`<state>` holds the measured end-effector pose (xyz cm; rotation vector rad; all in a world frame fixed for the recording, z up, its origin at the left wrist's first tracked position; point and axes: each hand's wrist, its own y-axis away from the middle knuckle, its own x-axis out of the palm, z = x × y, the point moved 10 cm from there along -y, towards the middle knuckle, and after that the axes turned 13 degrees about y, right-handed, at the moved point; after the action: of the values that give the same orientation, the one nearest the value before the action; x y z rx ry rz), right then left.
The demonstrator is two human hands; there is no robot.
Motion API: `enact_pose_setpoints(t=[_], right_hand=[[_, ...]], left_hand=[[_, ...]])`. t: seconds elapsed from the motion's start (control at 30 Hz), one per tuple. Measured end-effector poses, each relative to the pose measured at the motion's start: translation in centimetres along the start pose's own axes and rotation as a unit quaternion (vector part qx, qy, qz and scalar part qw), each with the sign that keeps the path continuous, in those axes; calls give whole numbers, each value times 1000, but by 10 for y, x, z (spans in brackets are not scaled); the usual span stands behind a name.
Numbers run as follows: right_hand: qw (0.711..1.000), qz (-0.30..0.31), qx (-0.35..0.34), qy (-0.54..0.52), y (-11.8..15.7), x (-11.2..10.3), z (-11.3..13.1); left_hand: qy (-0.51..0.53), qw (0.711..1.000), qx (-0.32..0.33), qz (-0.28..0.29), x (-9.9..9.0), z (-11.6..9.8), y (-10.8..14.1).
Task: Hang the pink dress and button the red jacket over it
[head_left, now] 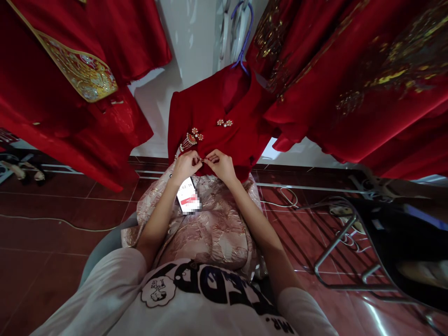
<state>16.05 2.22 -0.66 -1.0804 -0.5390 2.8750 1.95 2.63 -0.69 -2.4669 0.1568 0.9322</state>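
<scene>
My left hand (186, 166) and my right hand (221, 165) meet in front of a red velvety garment (206, 108) on a purple hanger (242, 44). Both are closed in a pinch, fingertips almost touching around something tiny that I cannot make out. Just above the left hand, a fan-shaped ornament (190, 140) with beaded strings lies against the red cloth beside gold flower pieces (198, 134). Another flower-and-pearl ornament (224, 123) sits higher on the garment. Under my left wrist, a lit phone (188, 198) rests on the shiny pink brocade cloth (217, 233) over my lap.
Red garments with gold embroidery hang at the left (133, 37) and right (378, 93). A black chair with a metal frame (345, 287) stands at the right. Cables (80, 227) run over the red tiled floor (38, 242), and shoes (33, 171) sit at the far left.
</scene>
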Motion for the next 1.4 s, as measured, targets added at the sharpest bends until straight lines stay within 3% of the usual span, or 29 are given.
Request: enact_pose_setpoints(t=[0.13, 0.33, 0.63, 1.03, 1.13, 1.23, 1.33, 1.4], right_hand=[[1000, -8, 5, -3, 2, 1, 1], [1000, -12, -12, 12, 5, 4, 6], [999, 2, -9, 44, 5, 13, 2], [998, 2, -11, 56, 5, 17, 2], [994, 21, -27, 100, 5, 17, 8], [981, 48, -50, 180, 7, 23, 15], [969, 33, -30, 244, 7, 27, 17], [961, -28, 25, 276, 7, 18, 12]], left_hand=[[132, 990, -45, -10, 0, 9, 0], [251, 960, -120, -18, 7, 25, -1], [263, 955, -129, -42, 1, 32, -1], [283, 947, -154, -7, 2, 44, -1], [204, 974, -80, -49, -19, 19, -4], [111, 991, 58, -36, -26, -39, -2], [65, 986, 143, 54, 5, -95, 11], [39, 976, 179, 117, 38, -125, 26]])
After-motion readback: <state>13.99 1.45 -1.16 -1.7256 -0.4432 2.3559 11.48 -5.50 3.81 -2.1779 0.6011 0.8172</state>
